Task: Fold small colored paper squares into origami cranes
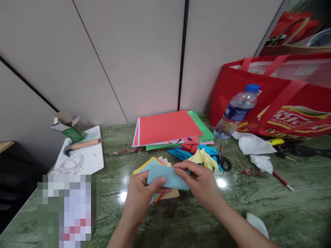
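Note:
A light blue sheet of paper [165, 174], folded into a rectangle, is held up between both hands. My left hand [141, 193] grips its left end, thumb on the front face and fingers behind. My right hand [199, 182] pinches its upper right part between thumb and fingers. Beneath lies a loose stack of small coloured paper squares [173, 194], partly hidden by the hands. Just beyond the right hand are folded paper pieces, among them a pale yellow one [204, 157] and several blue and red ones. Black-handled scissors [225, 163] lie beside them.
Large coloured sheets, a red one [168, 127] on top, lie against the wall. At right stand a water bottle [236, 112] and a red bag [279, 103], with crumpled tissue [254, 143] in front. At left, a white board [97, 151] holds a hammer [84, 144], beads and a small box [72, 132].

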`<state>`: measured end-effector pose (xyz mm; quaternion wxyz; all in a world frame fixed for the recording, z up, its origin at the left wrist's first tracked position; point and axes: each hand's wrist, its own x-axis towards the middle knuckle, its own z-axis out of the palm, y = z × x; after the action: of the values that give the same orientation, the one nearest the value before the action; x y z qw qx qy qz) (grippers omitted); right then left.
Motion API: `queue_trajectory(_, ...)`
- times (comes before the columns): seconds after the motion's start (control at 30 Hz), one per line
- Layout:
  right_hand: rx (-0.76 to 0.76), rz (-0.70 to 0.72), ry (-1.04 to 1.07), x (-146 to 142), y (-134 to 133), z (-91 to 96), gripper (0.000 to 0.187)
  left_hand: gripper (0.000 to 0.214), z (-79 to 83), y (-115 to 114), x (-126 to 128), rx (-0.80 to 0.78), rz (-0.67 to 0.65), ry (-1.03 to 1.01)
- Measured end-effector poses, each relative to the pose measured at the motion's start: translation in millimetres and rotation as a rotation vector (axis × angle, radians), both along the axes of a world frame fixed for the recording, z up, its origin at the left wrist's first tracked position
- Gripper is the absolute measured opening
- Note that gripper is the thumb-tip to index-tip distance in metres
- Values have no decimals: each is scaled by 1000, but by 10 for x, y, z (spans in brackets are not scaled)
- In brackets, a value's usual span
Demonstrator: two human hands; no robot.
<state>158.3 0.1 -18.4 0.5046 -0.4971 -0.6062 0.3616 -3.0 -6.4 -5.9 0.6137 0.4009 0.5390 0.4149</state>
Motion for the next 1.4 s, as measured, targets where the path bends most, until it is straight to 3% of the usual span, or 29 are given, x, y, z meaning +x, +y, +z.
queue_trajectory(1.1,-24,-27,-52,15,-7,28,12,17,53,-7,15,3,-19,-62)
queue_trajectory(1.4,-103,1,-28,44,30,5,13,17,80,4,9,-26,-59,-63)
